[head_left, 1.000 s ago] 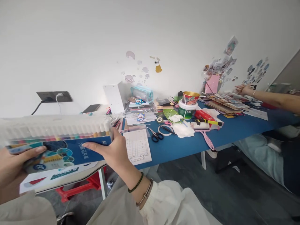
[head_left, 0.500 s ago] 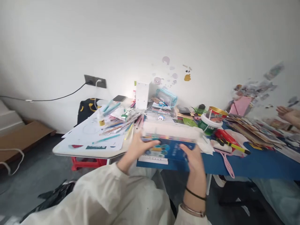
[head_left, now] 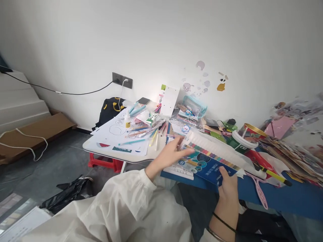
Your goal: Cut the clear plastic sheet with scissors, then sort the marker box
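A long box of coloured markers [head_left: 210,157], blue label on its front and clear lid on top, hangs over the front edge of the blue table [head_left: 290,198]. My left hand [head_left: 169,155] grips its left end. My right hand [head_left: 227,185], wearing a dark cord and a metal bangle at the wrist, holds its lower right edge. The box slopes down to the right. Just left of it lies a white desk top [head_left: 111,148] strewn with pens and drawn sheets.
A green-and-white tub [head_left: 239,141], a gold-rimmed tin [head_left: 252,130], a pink-handled tool [head_left: 259,195] and stacked sticker sheets [head_left: 290,154] crowd the blue table. On the floor are a red stool [head_left: 104,162], a black bag [head_left: 73,191] and cardboard [head_left: 32,129]. A wall socket [head_left: 122,80] holds a charger.
The view swung left and the box went from close by my chest out over the table edge, tilting down to the right. Both hands stayed on it. The other person's arm left view.
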`<state>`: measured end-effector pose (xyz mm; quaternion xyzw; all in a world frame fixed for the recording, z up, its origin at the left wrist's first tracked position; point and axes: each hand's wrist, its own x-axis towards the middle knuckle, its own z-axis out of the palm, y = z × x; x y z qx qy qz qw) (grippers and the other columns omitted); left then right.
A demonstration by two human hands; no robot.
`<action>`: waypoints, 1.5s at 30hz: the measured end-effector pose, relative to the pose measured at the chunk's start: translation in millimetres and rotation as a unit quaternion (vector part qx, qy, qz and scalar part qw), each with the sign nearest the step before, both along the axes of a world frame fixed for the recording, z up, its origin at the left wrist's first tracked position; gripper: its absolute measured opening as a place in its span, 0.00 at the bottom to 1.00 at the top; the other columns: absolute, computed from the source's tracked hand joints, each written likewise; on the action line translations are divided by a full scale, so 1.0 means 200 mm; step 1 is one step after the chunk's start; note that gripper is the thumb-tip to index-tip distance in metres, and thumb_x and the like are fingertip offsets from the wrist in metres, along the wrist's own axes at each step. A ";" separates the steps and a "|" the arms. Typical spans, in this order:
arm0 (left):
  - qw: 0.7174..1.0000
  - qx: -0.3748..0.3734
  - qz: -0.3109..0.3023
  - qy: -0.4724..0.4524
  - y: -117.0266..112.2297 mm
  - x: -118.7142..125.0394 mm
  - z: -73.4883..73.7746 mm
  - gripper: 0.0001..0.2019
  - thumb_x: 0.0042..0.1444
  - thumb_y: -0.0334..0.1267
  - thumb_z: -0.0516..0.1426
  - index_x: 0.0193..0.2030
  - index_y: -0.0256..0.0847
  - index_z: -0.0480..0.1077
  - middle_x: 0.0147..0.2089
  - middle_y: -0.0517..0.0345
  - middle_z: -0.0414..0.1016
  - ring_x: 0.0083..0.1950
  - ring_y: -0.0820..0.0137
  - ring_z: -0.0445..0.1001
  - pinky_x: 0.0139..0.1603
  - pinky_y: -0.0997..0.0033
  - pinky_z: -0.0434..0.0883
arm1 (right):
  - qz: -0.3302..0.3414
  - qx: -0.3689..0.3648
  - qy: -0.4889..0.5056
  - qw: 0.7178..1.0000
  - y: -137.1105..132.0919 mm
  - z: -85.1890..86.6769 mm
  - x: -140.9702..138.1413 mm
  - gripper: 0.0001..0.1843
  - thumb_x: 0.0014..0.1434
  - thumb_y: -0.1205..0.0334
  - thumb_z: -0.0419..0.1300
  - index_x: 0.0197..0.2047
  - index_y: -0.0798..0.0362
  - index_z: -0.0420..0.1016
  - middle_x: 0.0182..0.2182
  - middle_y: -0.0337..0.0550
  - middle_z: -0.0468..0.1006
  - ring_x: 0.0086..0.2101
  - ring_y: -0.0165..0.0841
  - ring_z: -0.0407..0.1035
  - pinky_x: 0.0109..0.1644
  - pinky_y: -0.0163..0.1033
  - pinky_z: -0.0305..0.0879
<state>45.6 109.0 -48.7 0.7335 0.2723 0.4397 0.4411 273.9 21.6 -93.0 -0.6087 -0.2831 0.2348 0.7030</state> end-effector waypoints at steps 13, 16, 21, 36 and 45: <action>0.811 0.173 0.272 0.488 0.51 -0.36 0.03 0.11 0.55 0.32 0.53 0.42 0.38 0.74 0.47 0.43 0.76 0.53 0.53 0.70 0.48 0.61 0.66 | -0.082 0.046 0.080 0.992 0.12 -0.18 0.02 0.42 0.36 0.51 0.70 0.55 0.58 0.68 0.51 0.57 0.74 0.50 0.51 0.69 0.46 0.52 0.73; 0.796 0.146 0.296 0.507 0.56 -0.36 0.08 0.12 0.58 0.35 0.50 0.42 0.39 0.74 0.43 0.45 0.78 0.49 0.54 0.73 0.44 0.63 0.67 | -0.081 0.050 0.079 0.992 0.11 -0.18 0.02 0.40 0.36 0.52 0.70 0.52 0.59 0.69 0.48 0.57 0.76 0.49 0.49 0.70 0.45 0.50 0.73; 0.788 0.122 0.337 0.500 0.63 -0.40 0.19 0.16 0.59 0.41 0.47 0.46 0.41 0.73 0.46 0.46 0.77 0.48 0.53 0.74 0.41 0.64 0.66 | -0.087 0.051 0.084 0.991 0.10 -0.16 -0.01 0.36 0.37 0.53 0.70 0.50 0.58 0.71 0.43 0.53 0.78 0.46 0.48 0.72 0.45 0.49 0.73; 0.888 0.160 0.280 0.329 0.34 -0.27 0.03 0.19 0.57 0.46 0.54 0.52 0.39 0.68 0.55 0.48 0.73 0.57 0.60 0.70 0.57 0.64 0.65 | -0.059 0.043 0.076 0.994 0.10 -0.17 0.01 0.35 0.32 0.53 0.71 0.45 0.59 0.72 0.40 0.52 0.79 0.44 0.46 0.72 0.45 0.49 0.71; 0.996 -0.089 0.020 -0.024 0.07 0.02 -0.10 0.23 0.40 0.45 0.68 0.43 0.38 0.72 0.43 0.49 0.80 0.46 0.55 0.77 0.48 0.59 0.73 | 0.015 0.045 -0.011 0.999 0.19 -0.07 -0.07 0.39 0.38 0.50 0.68 0.53 0.58 0.69 0.44 0.54 0.77 0.46 0.47 0.72 0.50 0.52 0.68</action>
